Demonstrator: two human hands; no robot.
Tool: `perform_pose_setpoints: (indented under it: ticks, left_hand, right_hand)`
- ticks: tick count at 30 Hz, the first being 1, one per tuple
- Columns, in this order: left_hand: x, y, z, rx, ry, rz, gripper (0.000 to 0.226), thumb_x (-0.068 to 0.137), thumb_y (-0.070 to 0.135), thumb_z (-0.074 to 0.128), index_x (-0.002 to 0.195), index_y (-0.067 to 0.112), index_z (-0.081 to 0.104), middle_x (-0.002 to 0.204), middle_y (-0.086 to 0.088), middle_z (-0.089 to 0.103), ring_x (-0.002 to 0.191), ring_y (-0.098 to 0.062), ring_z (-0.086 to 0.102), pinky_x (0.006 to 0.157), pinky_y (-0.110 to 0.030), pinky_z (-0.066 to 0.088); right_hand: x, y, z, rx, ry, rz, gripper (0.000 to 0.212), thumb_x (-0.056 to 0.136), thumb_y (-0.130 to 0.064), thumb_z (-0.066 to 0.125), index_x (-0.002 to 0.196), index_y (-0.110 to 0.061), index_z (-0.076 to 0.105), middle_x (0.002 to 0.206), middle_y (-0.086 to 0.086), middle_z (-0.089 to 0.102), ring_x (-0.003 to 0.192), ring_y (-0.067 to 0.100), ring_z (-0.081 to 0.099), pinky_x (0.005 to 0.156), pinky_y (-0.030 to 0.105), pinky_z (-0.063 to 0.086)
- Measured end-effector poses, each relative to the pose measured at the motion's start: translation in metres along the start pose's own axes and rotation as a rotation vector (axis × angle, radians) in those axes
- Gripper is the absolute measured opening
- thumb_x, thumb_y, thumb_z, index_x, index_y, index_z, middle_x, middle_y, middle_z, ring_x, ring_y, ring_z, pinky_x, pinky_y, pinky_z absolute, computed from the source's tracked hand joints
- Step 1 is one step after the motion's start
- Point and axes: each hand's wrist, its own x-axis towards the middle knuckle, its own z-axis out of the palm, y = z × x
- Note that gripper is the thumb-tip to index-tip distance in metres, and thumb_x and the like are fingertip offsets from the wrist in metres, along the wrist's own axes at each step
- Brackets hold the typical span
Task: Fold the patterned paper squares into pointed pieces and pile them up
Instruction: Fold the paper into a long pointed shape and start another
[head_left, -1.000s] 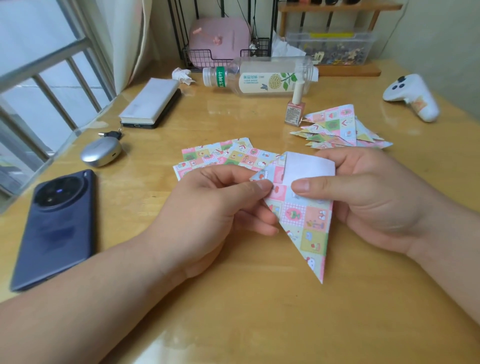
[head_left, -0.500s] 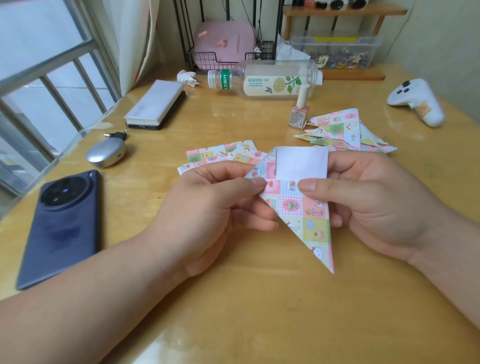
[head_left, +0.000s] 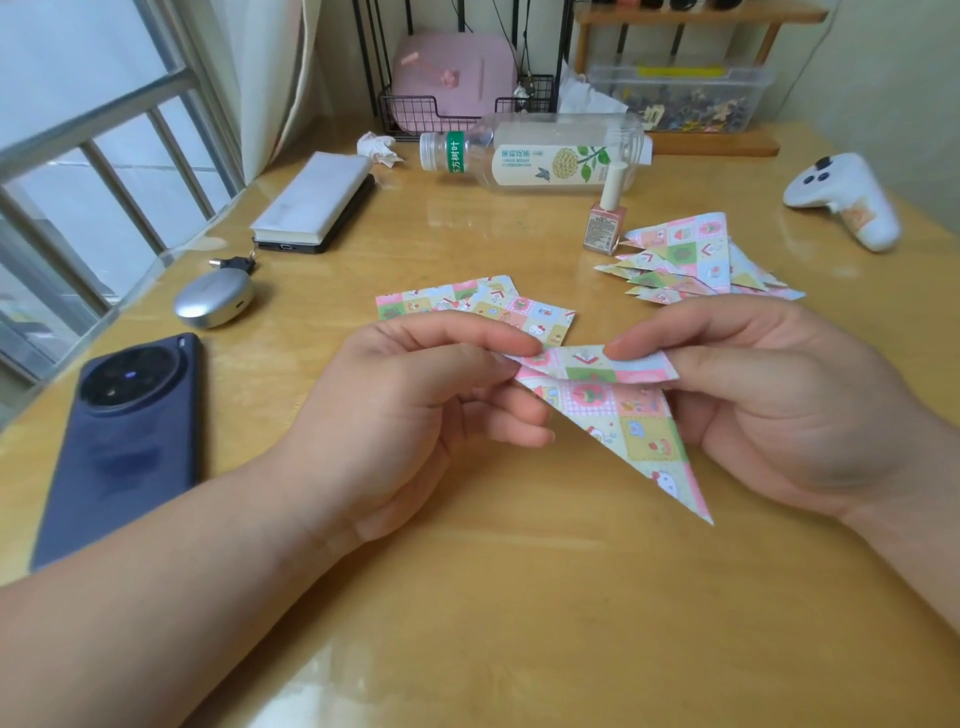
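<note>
Spanning the whole view, the wooden counter (head_left: 467, 597) carries everything. Above its near middle, the left hand (head_left: 410, 415) pinches the left corner of one folded piece (head_left: 623, 415) between thumb and forefinger, and the right hand (head_left: 779, 410) pinches its top flap at the right. A dark phone (head_left: 119, 447) lies flat at the left. The folded piece tapers to a point aimed down and right (pattern facing outward). A pile of pointed pieces (head_left: 696, 260) sits farther back on the right. Flat patterned squares (head_left: 467, 304) lie behind the left hand. A nail polish bottle (head_left: 605, 218) stands upright just beside the pile.
</note>
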Motion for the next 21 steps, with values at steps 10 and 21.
perform_pose_setpoints:
  ticks: [10, 21]
  left_hand:
    - [-0.001, -0.004, 0.003, 0.180, 0.002, 0.002, 0.011, 0.070, 0.007, 0.075, 0.076, -0.001, 0.069, 0.063, -0.019, 0.067, 0.053, -0.023, 0.064, 0.056, -0.030, 0.058]
    - [-0.001, -0.005, 0.003, 0.240, 0.040, -0.024, 0.014, 0.077, -0.006, 0.074, 0.089, -0.001, 0.071, 0.067, -0.014, 0.072, 0.060, -0.024, 0.070, 0.067, -0.034, 0.063]
  right_hand:
    - [0.000, 0.003, -0.012, -0.239, -0.064, -0.059, 0.019, 0.066, -0.010, 0.061, 0.075, -0.011, 0.078, 0.083, 0.015, 0.067, 0.081, 0.048, 0.054, 0.072, 0.053, 0.040]
    - [-0.003, -0.001, -0.010, -0.270, -0.034, -0.081, 0.030, 0.074, -0.009, 0.074, 0.102, -0.013, 0.064, 0.085, 0.013, 0.074, 0.071, 0.037, 0.065, 0.065, 0.033, 0.055]
